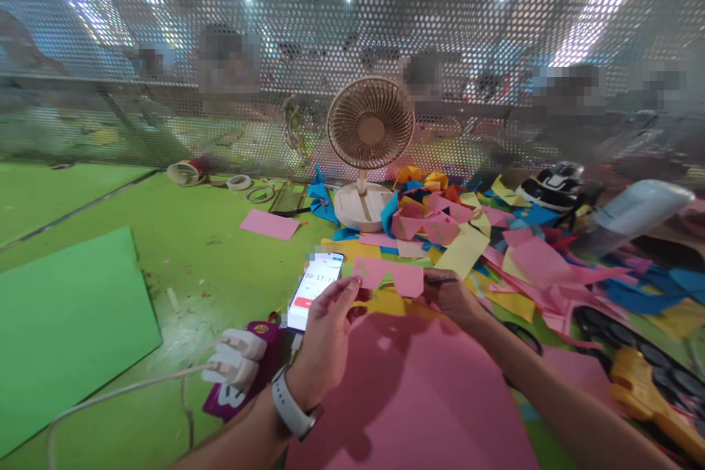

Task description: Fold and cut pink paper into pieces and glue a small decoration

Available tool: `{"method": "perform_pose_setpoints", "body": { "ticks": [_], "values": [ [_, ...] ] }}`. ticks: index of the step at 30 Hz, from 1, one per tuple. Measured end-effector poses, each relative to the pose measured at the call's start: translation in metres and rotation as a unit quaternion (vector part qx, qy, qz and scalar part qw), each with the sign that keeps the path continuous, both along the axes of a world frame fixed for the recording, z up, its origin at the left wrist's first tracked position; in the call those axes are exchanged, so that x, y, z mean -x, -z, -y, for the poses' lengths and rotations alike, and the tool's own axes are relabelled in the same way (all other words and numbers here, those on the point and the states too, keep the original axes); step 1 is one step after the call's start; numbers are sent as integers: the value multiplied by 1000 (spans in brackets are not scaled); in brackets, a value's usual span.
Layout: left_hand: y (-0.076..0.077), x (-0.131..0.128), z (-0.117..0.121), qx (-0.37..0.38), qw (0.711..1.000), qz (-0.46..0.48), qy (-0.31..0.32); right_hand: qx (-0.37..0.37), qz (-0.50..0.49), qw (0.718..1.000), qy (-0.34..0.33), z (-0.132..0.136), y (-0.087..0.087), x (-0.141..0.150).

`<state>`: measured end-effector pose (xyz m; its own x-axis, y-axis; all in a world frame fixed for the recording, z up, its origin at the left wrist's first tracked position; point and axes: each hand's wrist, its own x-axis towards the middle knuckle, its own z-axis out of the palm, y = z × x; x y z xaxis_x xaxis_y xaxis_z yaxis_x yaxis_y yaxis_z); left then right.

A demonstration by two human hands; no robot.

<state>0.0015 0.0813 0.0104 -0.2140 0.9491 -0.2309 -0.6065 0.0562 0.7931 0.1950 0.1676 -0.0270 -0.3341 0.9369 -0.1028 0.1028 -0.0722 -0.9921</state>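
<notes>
A small pink paper piece (pixel 397 280) with pointed notches along its lower edge is held up in front of me. My left hand (pixel 330 312) pinches its left end between thumb and fingers. At the paper's right end is my right hand (pixel 449 296), closed on a slim dark tool (pixel 439 280) whose kind I cannot make out. Its fingertips are partly hidden behind the paper. Below both hands lies a large pink sheet (pixel 435 396). Just left of the paper, a lit phone (pixel 316 286) shows a running timer.
A desk fan (pixel 363 198) stands at the back before a perforated metal screen (pixel 247 117). Heaped paper scraps (pixel 529 264) cover the right side. A green sheet (pixel 77 330), white plugs (pixel 234 356) and a cable are on the left; a yellow tool (pixel 642 382) lies at right.
</notes>
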Motion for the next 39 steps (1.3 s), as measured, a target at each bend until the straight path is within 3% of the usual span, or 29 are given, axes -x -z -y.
{"method": "perform_pose_setpoints", "body": {
  "ticks": [6,18,30,39],
  "values": [
    [1,0,0,-2,1000,1,-1,-18,12,1000,5,2,-4,0],
    [1,0,0,-1,1000,-5,2,-51,-5,998,-20,3,7,3],
    [-2,-1,1,2,1000,1,-6,-100,7,995,-7,13,-9,9],
    [-1,-2,1,9,1000,-7,-4,-91,-34,995,-9,11,10,11]
  ]
}}
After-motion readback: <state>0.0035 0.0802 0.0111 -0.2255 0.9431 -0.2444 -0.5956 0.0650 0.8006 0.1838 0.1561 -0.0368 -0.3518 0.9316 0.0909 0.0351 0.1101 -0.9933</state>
